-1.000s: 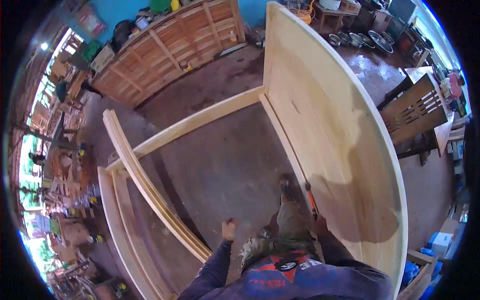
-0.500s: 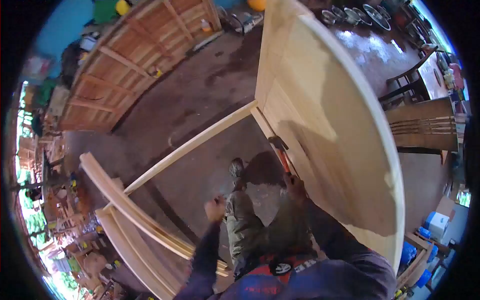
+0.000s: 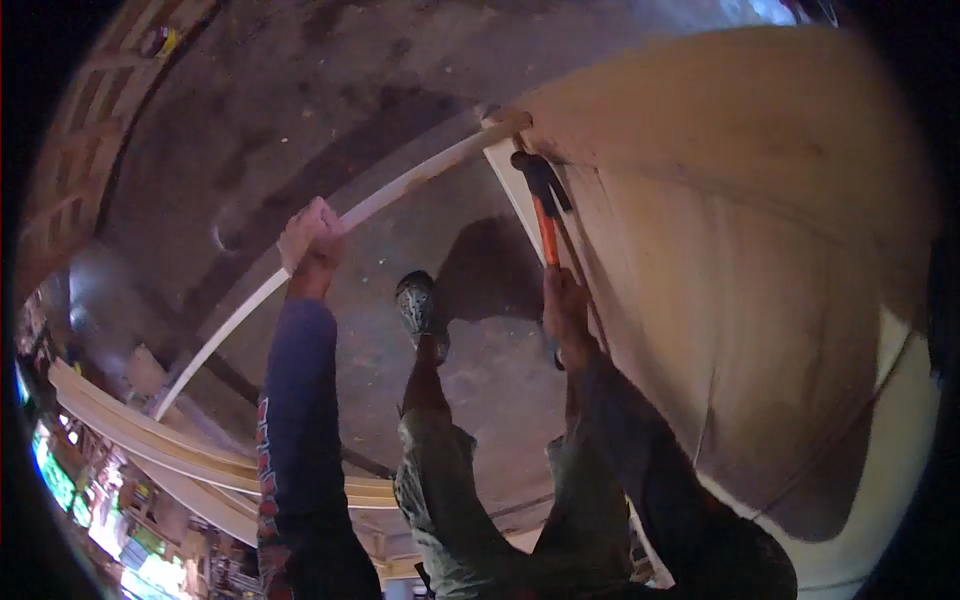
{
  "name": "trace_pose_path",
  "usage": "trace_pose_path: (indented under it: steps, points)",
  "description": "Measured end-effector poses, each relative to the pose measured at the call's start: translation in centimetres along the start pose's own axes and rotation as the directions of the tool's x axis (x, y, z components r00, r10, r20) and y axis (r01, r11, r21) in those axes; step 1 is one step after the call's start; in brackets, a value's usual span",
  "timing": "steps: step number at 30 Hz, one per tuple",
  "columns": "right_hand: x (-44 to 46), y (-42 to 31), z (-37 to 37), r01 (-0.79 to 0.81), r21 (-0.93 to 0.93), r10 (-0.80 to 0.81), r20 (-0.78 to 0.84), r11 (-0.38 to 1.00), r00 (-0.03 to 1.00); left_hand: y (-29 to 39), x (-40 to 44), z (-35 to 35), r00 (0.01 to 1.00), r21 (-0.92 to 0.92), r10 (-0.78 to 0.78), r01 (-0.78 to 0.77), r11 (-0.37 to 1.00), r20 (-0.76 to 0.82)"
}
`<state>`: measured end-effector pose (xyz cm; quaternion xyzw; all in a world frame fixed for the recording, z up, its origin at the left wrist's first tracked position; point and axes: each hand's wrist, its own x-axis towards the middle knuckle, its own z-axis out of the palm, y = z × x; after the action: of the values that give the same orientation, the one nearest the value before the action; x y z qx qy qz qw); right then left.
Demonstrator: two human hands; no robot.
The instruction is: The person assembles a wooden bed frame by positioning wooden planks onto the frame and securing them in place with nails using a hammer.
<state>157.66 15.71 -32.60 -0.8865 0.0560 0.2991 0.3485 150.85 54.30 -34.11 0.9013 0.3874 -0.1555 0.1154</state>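
Observation:
My left hand [image 3: 312, 235] is closed around a long, narrow wooden rail [image 3: 415, 180] at about its middle. The rail runs from the lower left up to the foot of a large wooden panel [image 3: 720, 230] on the right. In my right hand [image 3: 567, 305] is a claw hammer [image 3: 547, 235], gripped by its orange handle. Its dark head points forward, close to the corner where the rail meets the panel. A second pale wooden piece [image 3: 513, 185] lies along the panel's lower edge, partly hidden behind the hammer.
Curved wooden frame parts [image 3: 150, 430] extend along the lower left. A slatted wooden panel [image 3: 75, 160] stands at the upper left. My shoe [image 3: 415, 300] is on the dark concrete floor [image 3: 330, 130], inside the frame.
My left hand has reached forward and taken hold of the rail. The view has tilted down and come closer to the corner. The hammer stays in my right hand.

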Motion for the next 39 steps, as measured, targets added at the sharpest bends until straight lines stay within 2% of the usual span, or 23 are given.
trace_pose_path:
  steps: [1,3,4,6,10,12,13,15,18,20,22,23,25,26,28,29,31,32,33,34,35,37,39]
  points:
    - [1.0,-0.2,0.0,0.01,-0.019,-0.01,0.015,1.0,1.0,0.3,0.3,-0.5,0.999,0.01,-0.012,0.012,1.0,0.044]
    - [-0.5,-0.5,-1.1,0.267,0.005,-0.267,0.026,0.964,0.963,0.4,0.6,-0.8,0.996,-0.04,0.002,0.002,0.999,0.094]
    - [-0.7,-0.4,-1.3,0.261,0.001,-0.261,0.045,0.965,0.964,0.4,0.4,-1.3,0.994,-0.082,0.027,-0.018,0.996,0.107]
    - [0.9,-0.4,-0.6,0.086,-0.073,-0.073,0.159,0.994,0.984,0.3,0.5,-1.0,0.997,-0.074,-0.008,0.013,0.997,0.075]
    - [-0.9,1.8,-1.0,0.053,0.074,-0.059,0.074,0.996,0.996,-0.2,0.7,-0.3,0.994,-0.081,0.022,-0.013,0.997,0.109]
    - [0.0,2.6,-0.8,0.21,-0.188,-0.211,0.018,0.959,0.977,-0.4,1.0,-0.3,0.993,-0.076,0.024,-0.015,0.997,0.112]
    - [0.3,2.3,-0.8,0.211,-0.179,-0.213,0.004,0.961,0.977,-0.6,1.0,-0.3,0.995,-0.091,0.04,-0.032,0.995,0.096]
    - [1.0,1.5,-0.9,0.032,-0.097,-0.024,0.076,0.995,0.997,-0.2,1.4,-0.6,0.995,-0.107,0.08,-0.074,0.992,0.056]
    - [-3.4,4.7,1.1,-0.048,0.034,0.046,0.054,0.998,0.997,-0.5,0.5,0.1,0.998,-0.098,0.051,-0.048,0.994,0.028]
    - [-8.2,8.1,3.0,-0.09,0.122,0.085,0.046,0.988,0.995,-1.4,1.1,0.8,0.984,-0.028,0.178,-0.178,0.984,-0.013]
    - [-11.7,8.3,3.8,0.122,0.09,-0.136,0.175,0.989,0.975,-1.1,0.7,0.1,0.979,-0.076,0.201,-0.202,0.976,-0.022]
    - [-12.3,8.8,4.5,0.123,0.089,-0.138,0.175,0.988,0.975,-0.8,0.4,-0.1,0.976,-0.121,0.212,-0.216,0.969,-0.043]
    - [-13.1,9.8,5.2,0.289,-0.007,-0.278,0.249,0.957,0.928,-1.5,1.0,0.6,0.969,-0.101,0.24,-0.244,0.965,-0.052]
    - [-12.9,10.5,5.1,0.285,-0.006,-0.275,0.244,0.958,0.93,-1.7,1.4,0.8,0.961,-0.083,0.27,-0.274,0.958,-0.062]
    - [-11.7,11.6,5.2,0.347,-0.272,-0.179,0.495,0.898,0.85,-1.7,1.6,1.1,0.948,-0.004,0.313,-0.314,0.949,-0.063]
    - [-11.0,12.1,5.1,0.347,-0.264,-0.184,0.493,0.9,0.85,-2.0,1.8,1.1,0.937,0.077,0.344,-0.339,0.937,-0.065]
    - [-9.6,11.5,4.2,0.472,-0.122,-0.307,0.613,0.873,0.728,-3.6,2.4,1.6,0.926,0.081,0.37,-0.364,0.928,-0.071]
    - [-8.9,10.8,3.9,0.463,-0.122,-0.302,0.609,0.878,0.733,-3.8,2.8,2.2,0.911,0.072,0.406,-0.401,0.913,-0.078]
    - [-7.9,9.2,3.3,0.518,-0.045,-0.397,0.587,0.854,0.705,-2.9,2.4,2.0,0.907,0.07,0.415,-0.41,0.909,-0.074]
    - [-6.5,7.6,2.7,0.577,0.034,-0.495,0.557,0.816,0.667,-1.7,1.3,1.1,0.958,0.004,0.282,-0.282,0.959,-0.051]
    - [-4.6,6.2,2.1,0.521,0.056,-0.465,0.54,0.852,0.702,-1.0,0.9,0.4,0.99,-0.054,0.139,-0.14,0.989,-0.023]
    - [-1.2,3.3,1.8,0.455,0.099,-0.433,0.535,0.885,0.726,-1.2,0.8,0.0,0.987,-0.044,0.16,-0.161,0.986,-0.028]
    - [1.1,0.9,1.2,0.102,0.065,-0.12,0.42,0.993,0.9,-1.8,0.8,0.5,0.982,-0.054,0.185,-0.186,0.981,-0.024]
